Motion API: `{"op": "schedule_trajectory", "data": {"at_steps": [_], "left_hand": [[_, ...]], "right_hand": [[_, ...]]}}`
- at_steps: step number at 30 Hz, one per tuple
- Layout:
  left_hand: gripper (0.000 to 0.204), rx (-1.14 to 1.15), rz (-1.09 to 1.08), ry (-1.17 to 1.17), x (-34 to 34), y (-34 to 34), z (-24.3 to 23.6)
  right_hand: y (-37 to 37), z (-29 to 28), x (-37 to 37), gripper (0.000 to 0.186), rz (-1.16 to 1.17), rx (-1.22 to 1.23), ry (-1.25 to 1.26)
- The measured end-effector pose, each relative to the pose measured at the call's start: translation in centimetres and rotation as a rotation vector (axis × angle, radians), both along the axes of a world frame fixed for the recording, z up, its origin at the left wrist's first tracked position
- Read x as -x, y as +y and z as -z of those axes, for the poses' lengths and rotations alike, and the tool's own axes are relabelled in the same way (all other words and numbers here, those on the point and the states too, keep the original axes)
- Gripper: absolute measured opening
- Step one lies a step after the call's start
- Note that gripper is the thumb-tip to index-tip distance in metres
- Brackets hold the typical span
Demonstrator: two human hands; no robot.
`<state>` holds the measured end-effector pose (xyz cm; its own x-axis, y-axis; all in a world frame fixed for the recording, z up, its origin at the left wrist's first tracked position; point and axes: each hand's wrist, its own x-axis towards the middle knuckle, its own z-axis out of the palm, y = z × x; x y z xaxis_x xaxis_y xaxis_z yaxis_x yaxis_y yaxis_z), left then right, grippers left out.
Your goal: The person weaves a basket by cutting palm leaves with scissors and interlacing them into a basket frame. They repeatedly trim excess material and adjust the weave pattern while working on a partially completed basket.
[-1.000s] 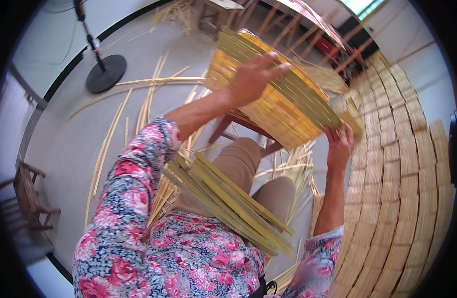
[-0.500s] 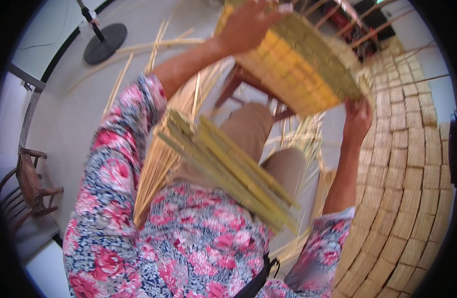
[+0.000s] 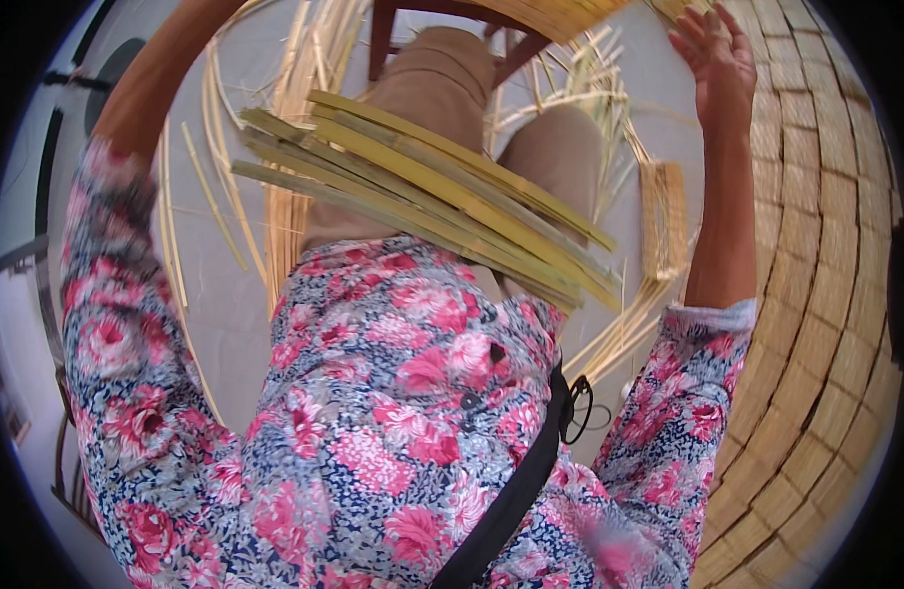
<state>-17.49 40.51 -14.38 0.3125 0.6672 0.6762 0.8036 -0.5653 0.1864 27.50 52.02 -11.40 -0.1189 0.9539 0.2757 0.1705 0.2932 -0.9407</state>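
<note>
A woven yellow bamboo piece [image 3: 560, 14] shows only its lower part at the top edge, above a brown wooden stool [image 3: 516, 61]. My right hand [image 3: 715, 61] is raised to the right of it, palm showing and fingers apart, with nothing visible in its grip. My left forearm reaches up past the top edge, so my left hand is out of sight. Across my lap lies a loose bundle of split green-yellow bamboo strips [image 3: 442, 187], which neither hand touches.
Long pale bamboo strips [image 3: 287, 236] lie on the grey floor at left, with more cut strips [image 3: 609, 108] beyond my knees. A small woven block [image 3: 663, 221] is at right. Rows of woven bamboo pieces [image 3: 805, 294] cover the right side. A dark round stand base [image 3: 113, 83] is far left.
The woven piece has moved up, mostly out of view. My right hand has come off its corner and spread its fingers. My left hand has left the picture. The view has tilted lower.
</note>
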Motion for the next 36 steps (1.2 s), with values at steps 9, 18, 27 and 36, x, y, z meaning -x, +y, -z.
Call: {"op": "schedule_trajectory", "data": {"at_steps": [9, 18, 27, 36], "left_hand": [[0.045, 0.38, 0.254, 0.049, -1.7, -14.8, 9.0], [0.05, 0.336, 0.191, 0.245, -0.7, -15.8, 10.4], [0.059, 0.413, 0.004, -0.08, 0.0, -14.1, 10.4], [0.05, 1.042, -0.099, -0.61, 0.7, -11.9, 12.5]], "right_hand": [[-27.4, 1.9, -6.3, 0.014, -0.004, 0.362, -0.519], [-30.5, 5.2, -4.3, 0.032, -0.205, -0.031, -0.987], [-30.6, 6.0, -9.6, 0.026, 0.236, 0.089, -0.725], [-33.6, 8.2, -14.1, 0.026, 0.244, 0.856, -0.141]]}}
